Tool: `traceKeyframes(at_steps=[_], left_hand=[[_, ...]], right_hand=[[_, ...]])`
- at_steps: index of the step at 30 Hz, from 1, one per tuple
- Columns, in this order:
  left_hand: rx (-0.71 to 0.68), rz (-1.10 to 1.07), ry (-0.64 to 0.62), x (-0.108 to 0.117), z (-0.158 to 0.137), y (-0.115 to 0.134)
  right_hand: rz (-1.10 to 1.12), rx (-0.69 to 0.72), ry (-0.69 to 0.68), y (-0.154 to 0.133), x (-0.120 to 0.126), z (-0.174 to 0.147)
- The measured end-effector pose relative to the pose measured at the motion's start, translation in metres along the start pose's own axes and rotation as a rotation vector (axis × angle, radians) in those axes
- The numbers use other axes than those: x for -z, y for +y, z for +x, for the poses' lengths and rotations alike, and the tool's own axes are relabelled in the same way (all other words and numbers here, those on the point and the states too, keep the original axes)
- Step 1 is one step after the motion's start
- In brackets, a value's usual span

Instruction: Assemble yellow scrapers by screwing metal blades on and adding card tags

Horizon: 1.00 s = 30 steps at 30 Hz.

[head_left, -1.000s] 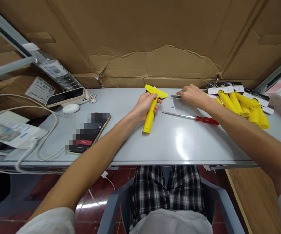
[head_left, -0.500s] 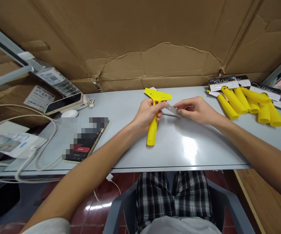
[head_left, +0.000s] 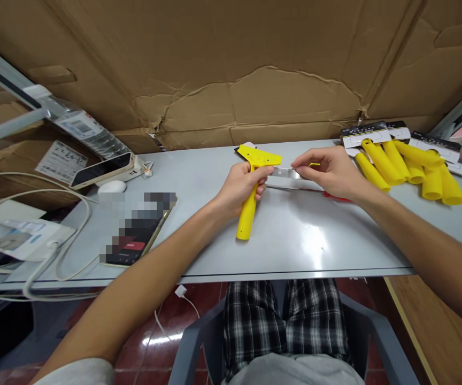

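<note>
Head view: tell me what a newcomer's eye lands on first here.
The bright yellow scraper at mid-table, its handle gripped in the left hand, draws the eye first. Beside it, the right hand pinches a thin metal blade at the scraper's head. At the far right lies a heap of yellow scrapers with card labels, and creased cardboard fills the back.
</note>
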<state>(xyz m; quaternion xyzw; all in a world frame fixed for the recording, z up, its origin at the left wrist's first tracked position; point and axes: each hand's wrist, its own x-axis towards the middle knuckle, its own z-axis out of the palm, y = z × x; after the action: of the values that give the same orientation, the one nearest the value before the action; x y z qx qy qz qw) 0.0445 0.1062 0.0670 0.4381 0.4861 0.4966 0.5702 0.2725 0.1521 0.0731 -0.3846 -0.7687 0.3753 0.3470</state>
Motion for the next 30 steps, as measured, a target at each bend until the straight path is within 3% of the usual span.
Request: traceKeyframes(at_steps=[6,12,16,24,27,30], left_hand=[[0.013,0.001,-0.008,0.0,0.0,0.0],[0.008,0.009,0.031,-0.001,0.0,0.0],[-0.001,0.015,0.057,0.001,0.001,0.001],[-0.006,-0.032,-0.046,0.0,0.0,-0.001],[-0.022,-0.054,-0.067,-0.001,0.0,-0.001],[-0.034,-0.074,-0.043,-0.001,0.001,-0.002]], right_hand=[[-0.034,0.006,-0.025,0.001,0.002,0.0],[-0.093,-0.026,-0.153,0.005,0.008,0.0],[-0.096,-0.015,-0.129,0.008,0.013,0.002],[-0.174,-0.003,-0.218,-0.001,0.004,0.001],[-0.099,-0.041,-0.208,-0.003,0.002,0.001],[0.156,-0.166,-0.088,0.001,0.003,0.002]])
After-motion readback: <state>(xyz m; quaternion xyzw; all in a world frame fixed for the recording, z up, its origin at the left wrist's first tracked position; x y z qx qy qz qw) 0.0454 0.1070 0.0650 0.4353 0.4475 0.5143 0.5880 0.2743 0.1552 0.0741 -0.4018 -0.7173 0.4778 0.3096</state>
